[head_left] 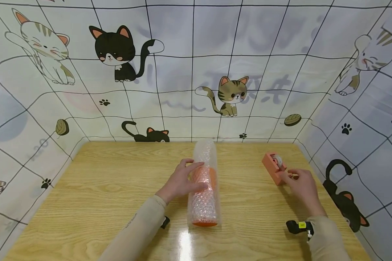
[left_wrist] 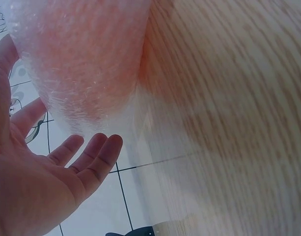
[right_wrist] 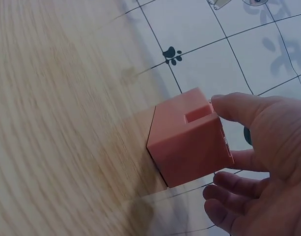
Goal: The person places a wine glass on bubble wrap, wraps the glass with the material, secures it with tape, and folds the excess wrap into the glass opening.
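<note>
A cylinder with orange parts, wrapped in clear bubble wrap (head_left: 205, 203), lies lengthwise on the table, the wrap's far end reaching past the orange part. My left hand (head_left: 183, 181) rests on it from the left, thumb and forefinger over the top; in the left wrist view the other fingers stay loosely extended beside the wrap (left_wrist: 86, 59). A coral-pink tape dispenser (head_left: 272, 169) with a roll of tape (head_left: 277, 160) stands at the right. At its near end, my right hand (head_left: 301, 186) has thumb and forefinger on the dispenser's edges (right_wrist: 189, 152). Any tape end between them is hidden.
The wooden table (head_left: 117, 170) ends at the back against a cat-print cloth (head_left: 176, 72), which also rises along both sides. Dark wrist-camera mounts sit at both wrists, the right one (head_left: 298, 227) low over the table.
</note>
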Demonstrator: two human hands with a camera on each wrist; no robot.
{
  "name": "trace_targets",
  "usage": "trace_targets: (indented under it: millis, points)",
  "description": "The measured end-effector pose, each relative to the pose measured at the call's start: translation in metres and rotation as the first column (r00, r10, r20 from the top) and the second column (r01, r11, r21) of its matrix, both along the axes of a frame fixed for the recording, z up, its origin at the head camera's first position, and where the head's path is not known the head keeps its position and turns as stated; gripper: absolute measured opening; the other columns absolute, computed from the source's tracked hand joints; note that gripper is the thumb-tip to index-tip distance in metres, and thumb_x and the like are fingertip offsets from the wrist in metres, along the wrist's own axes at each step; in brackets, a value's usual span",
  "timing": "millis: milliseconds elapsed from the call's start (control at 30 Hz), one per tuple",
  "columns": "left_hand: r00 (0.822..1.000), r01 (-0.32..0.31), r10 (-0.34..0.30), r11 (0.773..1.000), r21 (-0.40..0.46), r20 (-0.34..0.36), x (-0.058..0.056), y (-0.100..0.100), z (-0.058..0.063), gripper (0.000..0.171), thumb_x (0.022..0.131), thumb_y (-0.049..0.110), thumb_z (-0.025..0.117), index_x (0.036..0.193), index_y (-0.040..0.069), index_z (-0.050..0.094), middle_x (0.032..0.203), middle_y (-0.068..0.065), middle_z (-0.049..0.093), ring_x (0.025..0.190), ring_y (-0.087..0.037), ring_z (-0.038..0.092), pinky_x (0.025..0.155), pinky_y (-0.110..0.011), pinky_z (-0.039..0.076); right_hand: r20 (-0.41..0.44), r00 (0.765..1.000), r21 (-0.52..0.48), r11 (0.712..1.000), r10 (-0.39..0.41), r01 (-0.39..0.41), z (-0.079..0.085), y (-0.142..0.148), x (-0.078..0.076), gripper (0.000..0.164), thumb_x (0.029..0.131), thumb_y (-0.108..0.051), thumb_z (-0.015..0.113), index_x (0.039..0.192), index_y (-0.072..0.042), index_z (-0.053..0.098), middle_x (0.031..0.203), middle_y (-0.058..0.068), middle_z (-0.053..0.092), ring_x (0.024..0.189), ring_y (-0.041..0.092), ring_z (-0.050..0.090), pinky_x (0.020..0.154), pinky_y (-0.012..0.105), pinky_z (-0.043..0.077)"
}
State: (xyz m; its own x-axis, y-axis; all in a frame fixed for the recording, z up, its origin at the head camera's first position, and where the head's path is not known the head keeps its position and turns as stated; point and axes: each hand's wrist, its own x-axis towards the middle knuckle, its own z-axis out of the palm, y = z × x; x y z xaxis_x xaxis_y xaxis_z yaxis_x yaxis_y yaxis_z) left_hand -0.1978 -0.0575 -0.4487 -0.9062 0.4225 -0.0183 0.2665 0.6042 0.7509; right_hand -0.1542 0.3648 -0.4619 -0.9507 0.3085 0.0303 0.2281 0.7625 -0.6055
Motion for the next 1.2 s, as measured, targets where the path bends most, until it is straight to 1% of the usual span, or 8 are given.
trace_targets:
  millis: [100, 233, 533, 667, 800, 933, 1100, 1200]
  points:
    - [1.0, 0.0, 0.0, 1.0, -0.005, 0.002, 0.0, 0.0, 0.0, 0.079, 0.082, 0.053, 0.084, 0.152, 0.034, 0.052, 0.16, -0.009, 0.032, 0.143, -0.037, 0.039, 0.106, -0.059, 0.047, 0.031, 0.999, 0.004, 0.999, 0.033, -0.033, 0.002, 0.003, -0.003, 0.072, 0.1, -0.053, 0.063, 0.131, 0.012, 0.059, 0.132, 0.035, 0.048, 0.117, 0.049, 0.048, 0.093, 0.063, 0.046]
    - [1.0, 0.001, -0.001, 1.0, -0.005, 0.006, 0.0, 0.001, 0.0, 0.08, 0.082, 0.053, 0.084, 0.152, 0.034, 0.052, 0.16, -0.009, 0.032, 0.142, -0.037, 0.039, 0.105, -0.059, 0.048, 0.031, 0.999, 0.015, 0.999, 0.04, -0.04, 0.003, 0.004, -0.005, 0.061, 0.099, -0.048, 0.066, 0.123, 0.009, 0.063, 0.126, 0.034, 0.05, 0.113, 0.048, 0.05, 0.088, 0.059, 0.047]
    - [1.0, 0.0, 0.0, 1.0, 0.01, 0.0, 0.0, 0.001, -0.001, 0.079, 0.082, 0.052, 0.085, 0.152, 0.033, 0.053, 0.158, -0.007, 0.033, 0.14, -0.036, 0.041, 0.104, -0.057, 0.049, -0.056, 0.998, 0.013, 0.999, 0.031, -0.03, 0.003, -0.001, -0.008, 0.043, 0.097, -0.032, 0.073, 0.105, 0.009, 0.064, 0.114, 0.03, 0.052, 0.104, 0.042, 0.049, 0.078, 0.046, 0.043]
    - [1.0, -0.004, 0.004, 1.0, 0.005, 0.001, 0.0, 0.003, -0.001, 0.079, 0.081, 0.052, 0.085, 0.151, 0.033, 0.053, 0.158, -0.007, 0.033, 0.14, -0.036, 0.041, 0.104, -0.057, 0.049, -0.101, 0.995, 0.017, 1.0, 0.02, -0.019, 0.005, -0.007, -0.008, 0.035, 0.095, -0.023, 0.074, 0.098, 0.01, 0.065, 0.112, 0.03, 0.05, 0.104, 0.043, 0.045, 0.077, 0.045, 0.039]
    - [1.0, 0.001, -0.001, 1.0, 0.003, -0.005, -0.001, 0.004, -0.001, 0.079, 0.082, 0.051, 0.085, 0.151, 0.032, 0.053, 0.158, -0.008, 0.033, 0.14, -0.036, 0.041, 0.105, -0.057, 0.048, -0.126, 0.992, 0.035, 0.999, 0.003, 0.001, 0.007, -0.013, -0.009, 0.032, 0.094, -0.018, 0.075, 0.098, 0.012, 0.066, 0.115, 0.034, 0.049, 0.106, 0.047, 0.044, 0.077, 0.047, 0.038]
    - [1.0, 0.008, -0.008, 1.0, 0.005, -0.009, -0.001, 0.004, -0.002, 0.079, 0.082, 0.05, 0.085, 0.151, 0.032, 0.053, 0.157, -0.008, 0.034, 0.14, -0.036, 0.041, 0.106, -0.056, 0.048, -0.123, 0.991, 0.022, 0.999, -0.045, 0.048, 0.008, -0.015, -0.01, 0.036, 0.101, -0.022, 0.067, 0.107, 0.014, 0.068, 0.118, 0.032, 0.05, 0.103, 0.044, 0.048, 0.072, 0.041, 0.041]
    - [1.0, 0.012, -0.012, 1.0, 0.008, -0.011, -0.001, 0.005, -0.002, 0.078, 0.082, 0.05, 0.085, 0.151, 0.032, 0.054, 0.157, -0.008, 0.034, 0.14, -0.036, 0.04, 0.106, -0.056, 0.047, -0.083, 0.988, -0.105, 0.987, -0.132, 0.123, 0.009, -0.013, -0.014, 0.046, 0.107, -0.027, 0.052, 0.117, 0.015, 0.067, 0.116, 0.032, 0.059, 0.095, 0.036, 0.054, 0.063, 0.03, 0.043]
    - [1.0, 0.017, -0.017, 1.0, 0.01, -0.016, 0.0, 0.005, -0.001, 0.078, 0.082, 0.05, 0.085, 0.151, 0.032, 0.054, 0.157, -0.009, 0.034, 0.141, -0.037, 0.04, 0.106, -0.057, 0.047, -0.046, 0.971, -0.283, 0.935, -0.236, 0.214, 0.009, -0.013, -0.013, 0.04, 0.105, -0.023, 0.05, 0.106, 0.013, 0.066, 0.099, 0.022, 0.063, 0.086, 0.027, 0.052, 0.06, 0.027, 0.041]
